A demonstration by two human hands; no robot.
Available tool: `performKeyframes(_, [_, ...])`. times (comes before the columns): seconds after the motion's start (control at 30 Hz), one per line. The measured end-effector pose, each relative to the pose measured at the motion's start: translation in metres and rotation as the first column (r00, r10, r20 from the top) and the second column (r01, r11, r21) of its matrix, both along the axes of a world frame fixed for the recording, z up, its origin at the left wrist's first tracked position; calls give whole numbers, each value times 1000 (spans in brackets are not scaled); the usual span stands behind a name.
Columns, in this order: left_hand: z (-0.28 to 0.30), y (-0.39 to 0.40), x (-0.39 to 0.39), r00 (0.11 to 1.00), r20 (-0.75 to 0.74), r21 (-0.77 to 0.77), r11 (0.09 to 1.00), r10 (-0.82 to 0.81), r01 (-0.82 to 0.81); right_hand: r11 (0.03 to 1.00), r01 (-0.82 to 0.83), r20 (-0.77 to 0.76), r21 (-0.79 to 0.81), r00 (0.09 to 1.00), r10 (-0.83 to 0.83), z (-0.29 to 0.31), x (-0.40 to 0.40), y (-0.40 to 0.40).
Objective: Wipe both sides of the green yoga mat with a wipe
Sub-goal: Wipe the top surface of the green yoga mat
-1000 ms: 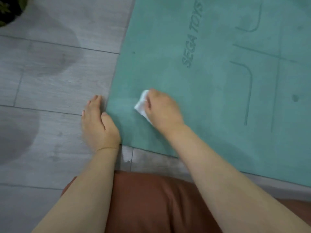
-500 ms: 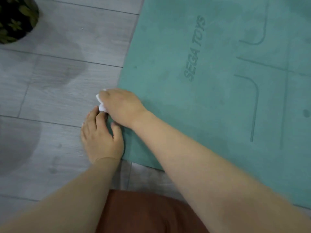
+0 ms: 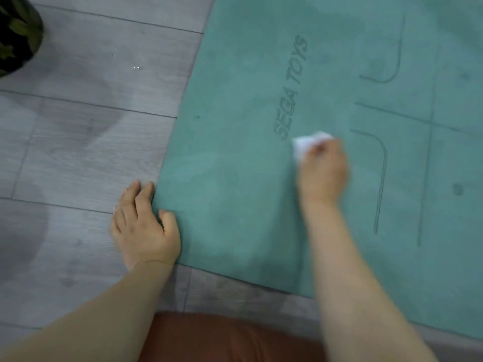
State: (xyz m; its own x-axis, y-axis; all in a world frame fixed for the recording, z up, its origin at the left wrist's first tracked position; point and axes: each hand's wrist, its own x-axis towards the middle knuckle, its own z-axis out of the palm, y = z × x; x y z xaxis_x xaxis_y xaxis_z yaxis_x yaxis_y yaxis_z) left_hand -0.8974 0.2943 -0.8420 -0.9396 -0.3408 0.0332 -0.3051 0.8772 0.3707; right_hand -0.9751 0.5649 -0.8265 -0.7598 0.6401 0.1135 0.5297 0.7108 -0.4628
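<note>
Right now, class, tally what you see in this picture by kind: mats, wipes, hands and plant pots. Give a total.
Green yoga mat: 1
White wipe: 1
Hands: 2, left hand and right hand
Plant pot: 1
Total: 5

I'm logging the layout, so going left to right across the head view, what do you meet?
Dark plant pot → left hand at the green yoga mat edge → SEGA TOYS print → white wipe → right hand.
</note>
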Motion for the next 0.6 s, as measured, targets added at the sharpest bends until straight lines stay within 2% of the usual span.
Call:
performKeyframes(0.03, [-1,0,0,1000,-5,0,1000,4,-4,977,-212,-25,-9,977,212,-4,-24,-48])
performKeyframes(0.07, [-1,0,1,1000,-8,3,1000,9,-9,888,-460,30,23,888,459,-4,-41,-97])
performKeyframes(0.1, [-1,0,1,1000,-10,5,1000,14,-14,713,-698,130,68,714,688,-2,-51,-137])
performKeyframes(0.13, [-1,1,2,1000,-12,5,1000,15,-15,535,-837,213,113,547,810,-1,-58,-161])
performKeyframes(0.17, [-1,2,1,1000,-15,2,1000,9,-9,440,-882,222,167,469,855,2,-64,-162])
performKeyframes(0.2, [-1,2,0,1000,-17,-2,1000,3,-3,475,-853,158,215,511,845,6,-66,-143])
performKeyframes(0.23, [-1,1,0,1000,-15,-6,1000,2,-2,579,-782,133,231,615,777,8,-62,-109])
performKeyframes(0.3, [-2,-1,1,1000,-4,-7,1000,5,-5,793,-564,200,230,825,529,8,-35,-12])
performKeyframes(0.33, [-2,-1,2,1000,-1,-6,1000,0,0,894,-391,246,220,909,337,10,-12,45])
performKeyframes(0.37, [-2,-1,2,1000,-3,-2,1000,-9,9,957,-192,285,219,950,126,15,17,98])
performKeyframes(0.4, [-2,-1,1,1000,-6,2,1000,-14,14,971,24,309,238,946,-99,20,44,134])
performKeyframes(0.43, [-2,-1,0,1000,-4,2,1000,-11,11,944,200,305,263,911,-278,22,61,154])
performKeyframes(0.47, [-2,-2,0,1000,1,-2,1000,-8,8,911,314,275,268,881,-384,22,65,159])
performKeyframes(0.53, [-2,-2,0,1000,13,-6,1000,-9,9,916,359,177,178,904,-388,12,38,128])
performKeyframes(0.6, [-3,-1,-1,1000,20,-5,1000,-17,17,974,225,53,41,972,-227,5,-22,62])
